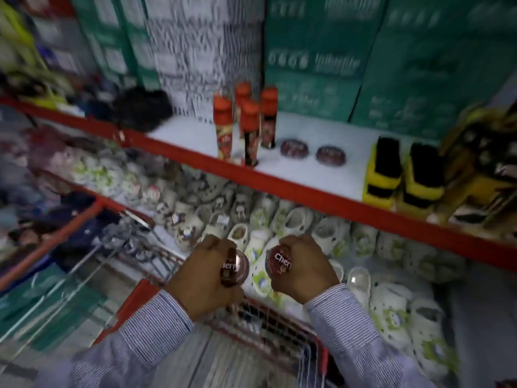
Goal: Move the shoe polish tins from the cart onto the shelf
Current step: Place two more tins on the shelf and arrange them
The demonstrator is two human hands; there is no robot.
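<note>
My left hand (205,278) grips a round shoe polish tin (236,266) with a dark red label, held above the cart (268,326). My right hand (303,266) holds a second tin (278,263) of the same kind, its lid facing me. Both hands hover side by side below the red-edged white shelf (321,175). Two more tins lie flat on that shelf, one (294,148) left of the other (331,154). The whole frame is blurred by motion.
Several orange-capped bottles (247,121) stand left of the shelf tins. Yellow shoe brushes (402,175) sit to their right. Green boxes (321,57) fill the back of the shelf. White children's clogs (251,217) crowd the lower shelf behind the wire cart.
</note>
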